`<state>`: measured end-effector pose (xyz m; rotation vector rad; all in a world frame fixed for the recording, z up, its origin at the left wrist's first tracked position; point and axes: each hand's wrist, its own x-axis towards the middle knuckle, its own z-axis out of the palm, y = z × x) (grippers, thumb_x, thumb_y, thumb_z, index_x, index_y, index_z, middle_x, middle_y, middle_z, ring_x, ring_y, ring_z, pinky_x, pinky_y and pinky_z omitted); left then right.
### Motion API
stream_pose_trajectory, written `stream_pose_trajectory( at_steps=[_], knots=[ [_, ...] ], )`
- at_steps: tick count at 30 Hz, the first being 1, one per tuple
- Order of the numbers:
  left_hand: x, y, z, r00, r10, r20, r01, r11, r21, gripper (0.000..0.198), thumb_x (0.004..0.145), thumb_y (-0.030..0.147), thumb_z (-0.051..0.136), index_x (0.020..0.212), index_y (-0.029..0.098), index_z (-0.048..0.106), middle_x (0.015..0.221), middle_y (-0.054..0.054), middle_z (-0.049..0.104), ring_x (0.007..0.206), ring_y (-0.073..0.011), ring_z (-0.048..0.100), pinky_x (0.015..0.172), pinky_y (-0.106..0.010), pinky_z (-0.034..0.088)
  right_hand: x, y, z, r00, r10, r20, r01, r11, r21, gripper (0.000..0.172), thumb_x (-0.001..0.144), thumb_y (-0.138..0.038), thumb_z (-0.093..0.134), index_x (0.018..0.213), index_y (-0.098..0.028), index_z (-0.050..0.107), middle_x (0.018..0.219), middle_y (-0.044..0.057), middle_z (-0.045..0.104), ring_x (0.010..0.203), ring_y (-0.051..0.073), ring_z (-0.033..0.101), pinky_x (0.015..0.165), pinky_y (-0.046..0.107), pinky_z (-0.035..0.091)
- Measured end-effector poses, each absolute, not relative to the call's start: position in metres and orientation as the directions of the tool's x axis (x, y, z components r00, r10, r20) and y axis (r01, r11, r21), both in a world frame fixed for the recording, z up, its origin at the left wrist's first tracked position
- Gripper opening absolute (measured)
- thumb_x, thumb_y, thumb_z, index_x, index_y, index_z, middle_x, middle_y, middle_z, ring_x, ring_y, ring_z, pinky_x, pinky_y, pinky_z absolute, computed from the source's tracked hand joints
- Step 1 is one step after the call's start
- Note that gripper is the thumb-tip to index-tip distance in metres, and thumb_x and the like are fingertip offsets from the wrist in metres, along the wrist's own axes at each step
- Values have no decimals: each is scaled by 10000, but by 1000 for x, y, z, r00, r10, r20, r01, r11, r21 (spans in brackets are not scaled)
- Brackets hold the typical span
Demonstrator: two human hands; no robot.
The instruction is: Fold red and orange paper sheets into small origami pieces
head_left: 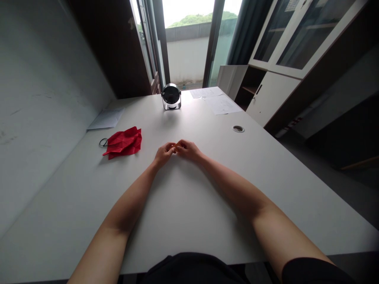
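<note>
Both hands meet over the middle of the white table (183,205), fingertips together. Between them is a small orange object (177,146), mostly hidden by the fingers. My left hand (164,153) is closed, its thumb and fingers pinching the object's left side. From the right, my right hand (187,149) grips the same object with bent fingers. A crumpled red cloth bag (124,142) with a black cord loop (103,142) lies to the left of my hands.
A round black and silver device on a stand (171,96) is at the table's back. Papers lie at the back right (222,105) and back left (106,118). A round cable hole (238,129) sits at the right. A wall borders the left side.
</note>
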<state>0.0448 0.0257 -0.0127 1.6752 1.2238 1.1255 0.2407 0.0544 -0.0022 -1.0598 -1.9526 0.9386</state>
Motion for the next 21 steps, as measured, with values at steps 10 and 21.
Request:
stream_pose_trajectory(
  at_steps=[10, 21],
  knots=[
    [44, 23, -9, 162, 964, 213, 293, -253, 922, 302, 879, 336, 613, 1136, 192, 679, 969, -62, 761, 824, -195, 740, 796, -313, 568, 240, 55, -3, -402, 885, 236, 379, 395, -837, 264, 840, -457, 590, 879, -204, 652, 782, -10, 668, 694, 128, 515, 628, 245, 371],
    [44, 23, -9, 163, 961, 222, 313, -263, 912, 293, 881, 337, 615, 1130, 193, 674, 971, -59, 759, 831, -194, 739, 804, -316, 571, 239, 58, -7, -398, 882, 251, 364, 403, -840, 243, 828, -439, 595, 860, -204, 648, 745, -21, 623, 678, 125, 503, 615, 243, 369]
  ],
)
